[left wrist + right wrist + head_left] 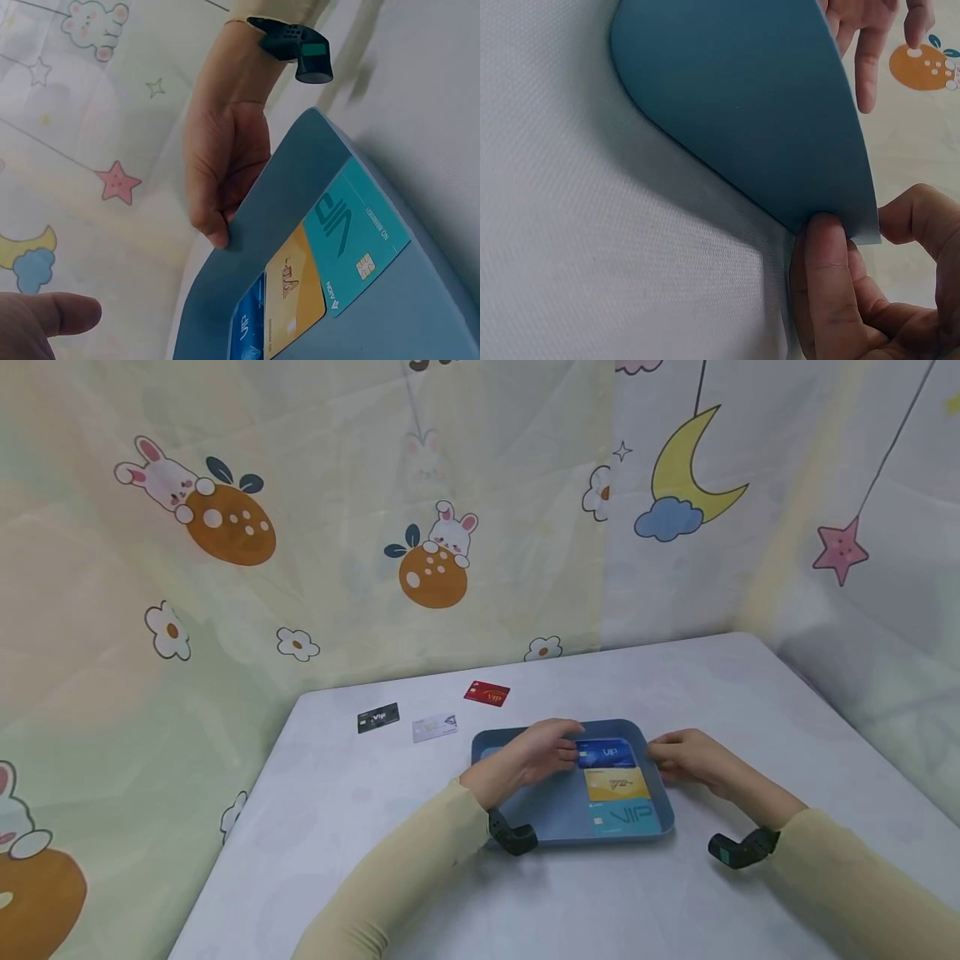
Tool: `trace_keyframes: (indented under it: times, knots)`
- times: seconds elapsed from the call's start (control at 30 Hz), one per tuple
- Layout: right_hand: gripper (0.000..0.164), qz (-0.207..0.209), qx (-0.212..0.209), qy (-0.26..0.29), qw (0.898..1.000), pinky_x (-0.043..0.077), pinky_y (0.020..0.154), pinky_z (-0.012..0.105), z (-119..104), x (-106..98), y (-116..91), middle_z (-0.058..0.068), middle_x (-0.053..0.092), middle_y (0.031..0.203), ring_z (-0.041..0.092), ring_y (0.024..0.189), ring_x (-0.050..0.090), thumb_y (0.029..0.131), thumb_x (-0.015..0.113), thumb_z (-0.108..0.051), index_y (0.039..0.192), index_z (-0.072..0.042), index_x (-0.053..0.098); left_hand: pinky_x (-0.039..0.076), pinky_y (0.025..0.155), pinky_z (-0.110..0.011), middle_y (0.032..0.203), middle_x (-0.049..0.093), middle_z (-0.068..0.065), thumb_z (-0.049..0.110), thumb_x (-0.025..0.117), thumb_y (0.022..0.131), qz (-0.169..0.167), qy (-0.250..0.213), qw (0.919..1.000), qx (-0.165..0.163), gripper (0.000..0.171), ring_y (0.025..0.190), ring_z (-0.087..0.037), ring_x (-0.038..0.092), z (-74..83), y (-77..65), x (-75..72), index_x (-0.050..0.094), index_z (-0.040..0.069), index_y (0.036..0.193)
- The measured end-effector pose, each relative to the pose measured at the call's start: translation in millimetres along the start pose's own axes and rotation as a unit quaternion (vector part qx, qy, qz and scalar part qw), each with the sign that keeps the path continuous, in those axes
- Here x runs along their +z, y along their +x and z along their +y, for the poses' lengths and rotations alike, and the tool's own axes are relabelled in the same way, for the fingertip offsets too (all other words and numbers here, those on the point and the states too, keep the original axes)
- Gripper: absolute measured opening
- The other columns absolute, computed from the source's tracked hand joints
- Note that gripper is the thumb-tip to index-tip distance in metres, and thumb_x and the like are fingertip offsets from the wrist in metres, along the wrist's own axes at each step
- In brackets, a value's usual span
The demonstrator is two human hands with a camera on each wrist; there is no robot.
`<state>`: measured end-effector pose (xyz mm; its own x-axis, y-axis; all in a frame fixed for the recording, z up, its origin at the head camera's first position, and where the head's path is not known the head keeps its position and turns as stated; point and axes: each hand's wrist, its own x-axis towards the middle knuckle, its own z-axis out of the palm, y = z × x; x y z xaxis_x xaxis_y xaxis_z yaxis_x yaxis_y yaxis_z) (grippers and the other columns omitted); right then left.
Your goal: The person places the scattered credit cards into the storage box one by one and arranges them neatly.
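A blue-grey tray [551, 814] stands on the table. Along its right side lie three cards: a dark blue VIP card [615, 753] at the back, a gold card [617, 785] in the middle and a teal VIP card [624, 818] in front. My right hand [690, 756] pinches the tray's right rim, thumb on the inner side and fingers against the outer wall [742, 112]. Over the tray, my left hand [538, 752] hovers beside the dark blue card with nothing in it, its fingers loosely bent and its thumb [64, 312] straight in the left wrist view.
Behind the tray, to the left, three more cards lie on the white table [322, 827]: a black Vip card [378, 717], a silver card [434, 727] and a red VIP card [487, 693]. A printed cloth backdrop [517, 568] rises at the table's far edge.
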<state>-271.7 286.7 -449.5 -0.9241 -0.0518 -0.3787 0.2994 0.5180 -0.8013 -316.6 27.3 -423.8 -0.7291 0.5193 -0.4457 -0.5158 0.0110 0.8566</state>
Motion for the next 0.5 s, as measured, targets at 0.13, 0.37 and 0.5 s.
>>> trace_keyframes:
  times: [0.13, 0.37, 0.5]
  knots:
    - [0.061, -0.001, -0.002, 0.001, 1.0, 0.063, 0.085, 0.033, -1, 0, 0, 0.034, 0.06, 0.133, 0.026, 0.105, 0.068, 0.102, 0.058, -0.025, 0.142, 0.019, 0.044, 0.024, 0.126, -0.055, 0.166, 0.019, -0.034, 0.016, 0.053, 0.106, 0.002, 0.01, 0.9999, 0.003, 0.063, 0.154, -0.046, 0.025, 0.1, -2.0, -1.0, 0.025, -0.005, 0.159]
    - [0.062, -0.003, -0.003, 0.003, 1.0, 0.063, 0.085, 0.033, 0, 1, 1, 0.035, 0.059, 0.134, 0.026, 0.107, 0.068, 0.102, 0.057, -0.025, 0.142, 0.02, 0.042, 0.028, 0.126, -0.051, 0.164, 0.032, -0.026, 0.023, 0.053, 0.108, -0.003, 0.074, 0.997, 0.023, 0.056, 0.153, -0.04, 0.032, 0.1, -12.2, -9.1, 0.037, -0.003, 0.155]
    - [0.062, -0.001, 0.0, 0.001, 1.0, 0.063, 0.086, 0.034, 2, 1, 2, 0.035, 0.059, 0.134, 0.028, 0.108, 0.068, 0.102, 0.057, -0.026, 0.142, 0.019, 0.043, 0.034, 0.124, -0.048, 0.159, 0.044, -0.018, 0.028, 0.053, 0.108, -0.005, 0.142, 0.9893, 0.035, 0.053, 0.148, -0.035, 0.043, 1.4, -19.5, -19.0, 0.042, 0.002, 0.154]
